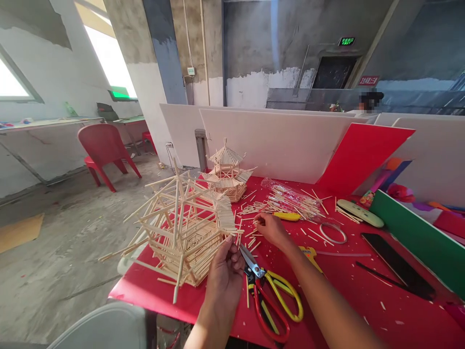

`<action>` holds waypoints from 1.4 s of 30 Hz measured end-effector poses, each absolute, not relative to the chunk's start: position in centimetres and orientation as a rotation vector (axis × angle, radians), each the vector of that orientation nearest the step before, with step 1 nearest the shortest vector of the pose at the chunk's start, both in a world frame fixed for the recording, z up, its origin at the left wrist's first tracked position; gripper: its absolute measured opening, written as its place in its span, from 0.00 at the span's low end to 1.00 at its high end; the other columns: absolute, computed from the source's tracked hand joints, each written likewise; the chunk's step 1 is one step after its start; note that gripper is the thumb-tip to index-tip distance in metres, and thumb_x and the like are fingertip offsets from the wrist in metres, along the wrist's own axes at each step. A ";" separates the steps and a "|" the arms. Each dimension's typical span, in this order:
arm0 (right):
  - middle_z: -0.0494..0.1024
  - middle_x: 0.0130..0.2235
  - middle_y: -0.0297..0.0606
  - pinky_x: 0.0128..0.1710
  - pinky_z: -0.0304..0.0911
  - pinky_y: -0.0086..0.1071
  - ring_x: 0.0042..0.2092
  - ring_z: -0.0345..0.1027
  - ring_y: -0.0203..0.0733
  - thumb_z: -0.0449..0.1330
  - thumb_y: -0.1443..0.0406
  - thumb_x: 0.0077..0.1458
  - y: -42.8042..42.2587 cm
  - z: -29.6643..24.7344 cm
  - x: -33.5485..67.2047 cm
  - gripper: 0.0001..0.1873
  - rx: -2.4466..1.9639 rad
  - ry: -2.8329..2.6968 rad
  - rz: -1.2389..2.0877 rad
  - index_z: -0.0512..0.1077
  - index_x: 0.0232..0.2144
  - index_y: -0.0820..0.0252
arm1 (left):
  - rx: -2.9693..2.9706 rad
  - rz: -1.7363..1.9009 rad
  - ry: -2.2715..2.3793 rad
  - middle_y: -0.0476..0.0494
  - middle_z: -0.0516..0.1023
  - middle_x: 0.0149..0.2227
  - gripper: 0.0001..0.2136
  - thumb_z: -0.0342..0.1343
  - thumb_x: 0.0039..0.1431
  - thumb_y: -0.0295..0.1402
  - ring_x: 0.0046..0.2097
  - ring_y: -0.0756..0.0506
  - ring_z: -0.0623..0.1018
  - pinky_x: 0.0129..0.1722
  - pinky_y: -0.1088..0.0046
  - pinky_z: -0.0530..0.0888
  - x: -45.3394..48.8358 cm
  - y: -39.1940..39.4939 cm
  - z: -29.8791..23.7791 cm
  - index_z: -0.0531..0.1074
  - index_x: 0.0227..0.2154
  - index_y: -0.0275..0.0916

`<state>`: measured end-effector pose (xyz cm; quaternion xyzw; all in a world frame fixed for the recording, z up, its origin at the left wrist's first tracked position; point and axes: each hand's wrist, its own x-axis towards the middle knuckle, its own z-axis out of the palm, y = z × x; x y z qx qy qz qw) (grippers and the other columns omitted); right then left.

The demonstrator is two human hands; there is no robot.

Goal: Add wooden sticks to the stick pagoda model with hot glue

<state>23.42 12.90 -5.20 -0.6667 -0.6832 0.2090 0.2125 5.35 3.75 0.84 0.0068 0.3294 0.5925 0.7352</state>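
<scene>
Well, left hand [227, 264]: its fingers were curled by the stick frame's [196, 245] edge; I couldn't tell if they pinched a stick.
Right hand [268, 226]: its fingertips bunched up near loose sticks [253, 209]; I couldn't tell if they held one.
Stick frame: it sat at ten o'clock from the left hand.
Stick pagoda [227, 183]: it stood at twelve o'clock.
Scissors [258, 272]: they lay at four o'clock.

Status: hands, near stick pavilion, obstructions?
Left hand at near stick pavilion, right edge; right hand by loose sticks. Roof partly slatted. Scissors close beside left hand.
</scene>
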 end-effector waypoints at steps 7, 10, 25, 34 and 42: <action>0.80 0.40 0.39 0.44 0.67 0.36 0.43 0.73 0.43 0.52 0.59 0.64 8.8 -3.1 22.6 0.14 -1.576 -1.747 0.528 0.76 0.40 0.57 | 0.010 1.302 0.722 0.54 0.66 0.20 0.09 0.64 0.52 0.24 0.18 0.58 0.60 0.14 0.84 0.58 5.3 3.8 0.8 0.69 0.23 0.34; 0.80 0.42 0.40 0.44 0.67 0.36 0.43 0.73 0.44 0.51 0.57 0.64 7.2 -2.2 22.1 0.16 -1.504 -1.680 0.512 0.76 0.41 0.56 | 0.027 1.290 0.711 0.54 0.65 0.20 0.09 0.66 0.50 0.25 0.18 0.58 0.60 0.14 0.84 0.57 5.3 3.9 0.8 0.69 0.23 0.35; 0.78 0.40 0.39 0.40 0.67 0.34 0.42 0.72 0.43 0.53 0.53 0.65 3.7 0.0 20.2 0.16 -1.425 -1.561 0.424 0.75 0.38 0.55 | 0.025 1.284 0.725 0.54 0.66 0.20 0.10 0.66 0.49 0.26 0.18 0.58 0.60 0.14 0.84 0.58 5.3 3.8 0.9 0.69 0.23 0.35; 0.75 0.34 0.36 0.36 0.65 0.31 0.36 0.70 0.39 0.56 0.56 0.65 2.4 1.0 18.2 0.12 -1.345 -1.607 0.279 0.74 0.35 0.55 | -0.008 1.292 0.688 0.53 0.68 0.19 0.07 0.64 0.50 0.23 0.17 0.58 0.61 0.14 0.84 0.57 5.1 4.0 0.5 0.70 0.23 0.33; 0.73 0.35 0.36 0.40 0.65 0.33 0.39 0.68 0.40 0.56 0.61 0.65 2.4 0.9 16.7 0.08 -1.265 -1.651 0.155 0.74 0.36 0.55 | -0.026 1.278 0.711 0.52 0.68 0.19 0.06 0.62 0.52 0.22 0.18 0.58 0.61 0.15 0.83 0.59 5.0 3.8 0.7 0.71 0.23 0.32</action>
